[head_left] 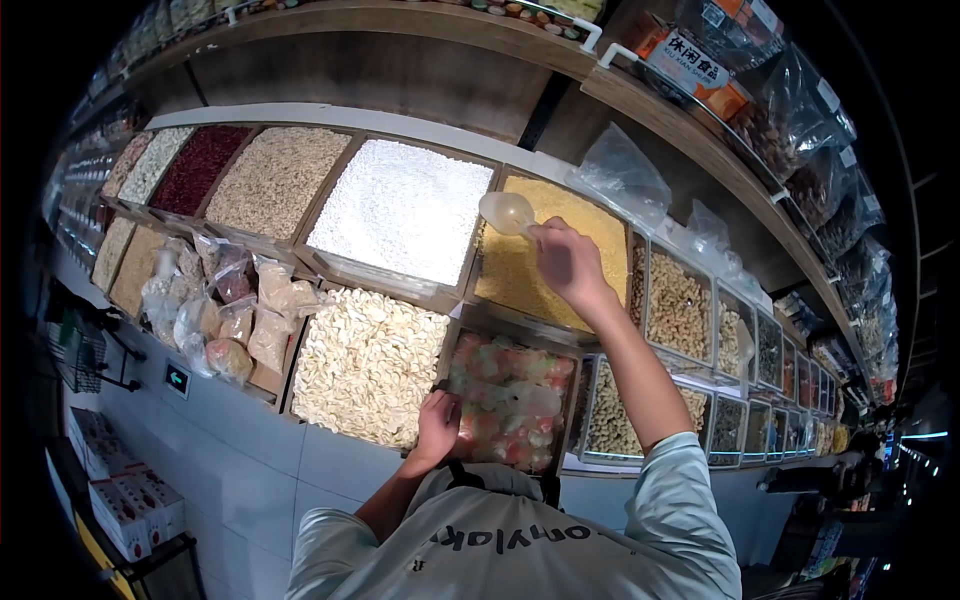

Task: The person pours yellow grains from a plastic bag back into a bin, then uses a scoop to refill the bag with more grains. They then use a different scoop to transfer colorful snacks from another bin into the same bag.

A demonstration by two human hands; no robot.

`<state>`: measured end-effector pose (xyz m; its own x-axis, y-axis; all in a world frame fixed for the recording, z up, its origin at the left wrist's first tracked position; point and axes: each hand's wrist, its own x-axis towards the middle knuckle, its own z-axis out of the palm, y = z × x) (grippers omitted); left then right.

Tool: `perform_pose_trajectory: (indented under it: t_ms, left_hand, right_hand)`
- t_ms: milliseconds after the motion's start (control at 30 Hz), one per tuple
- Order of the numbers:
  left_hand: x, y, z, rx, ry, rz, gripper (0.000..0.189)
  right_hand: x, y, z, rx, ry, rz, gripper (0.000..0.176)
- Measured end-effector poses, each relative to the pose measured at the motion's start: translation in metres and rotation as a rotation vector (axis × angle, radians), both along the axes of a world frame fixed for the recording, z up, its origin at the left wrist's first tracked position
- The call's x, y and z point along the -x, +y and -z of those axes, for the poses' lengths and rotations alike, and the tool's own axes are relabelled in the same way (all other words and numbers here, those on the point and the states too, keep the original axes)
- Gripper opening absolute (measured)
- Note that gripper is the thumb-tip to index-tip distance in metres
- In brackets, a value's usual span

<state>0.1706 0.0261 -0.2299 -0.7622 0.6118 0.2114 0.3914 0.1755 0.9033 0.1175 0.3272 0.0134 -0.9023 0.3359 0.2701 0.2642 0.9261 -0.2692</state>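
Observation:
My right hand (pixel 570 262) is closed round the handle of a translucent plastic scoop (pixel 507 212). The scoop's bowl is over the far left part of a bin of fine yellow grain (pixel 530 275), close to its divider. My left hand (pixel 438 425) is low at the near side, fingers curled, at the divider between a bin of pale flat flakes (pixel 368 365) and a bin of wrapped pieces (pixel 500 400). What its fingers hold, if anything, is hidden. Another clear scoop (pixel 535 401) lies on the wrapped pieces.
Left of the yellow grain is a bin of white grains (pixel 400 210), then brown grain (pixel 275 175) and dark red beans (pixel 197 168). Filled plastic bags (pixel 235 320) are piled at the front left. Clear bins of nuts (pixel 678 305) continue right. A wooden shelf (pixel 450 35) overhangs the back.

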Motion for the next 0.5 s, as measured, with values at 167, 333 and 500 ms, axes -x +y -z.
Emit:
perform_pose_trajectory:
  t_ms: [167, 333, 500]
  left_hand:
    - [0.000, -0.002, -0.001, -0.009, -0.007, -0.011, 0.010]
    - [-0.001, -0.003, 0.002, -0.011, -0.022, -0.005, 0.010]
    - [-0.002, -0.002, 0.005, 0.002, -0.042, 0.003, 0.010]
  right_hand:
    - [-0.007, 0.001, 0.002, 0.051, -0.032, 0.029, 0.028]
    - [-0.008, -0.010, -0.015, -0.027, -0.223, 0.118, 0.026]
    - [-0.006, -0.013, -0.003, 0.046, -0.165, 0.105, 0.029]
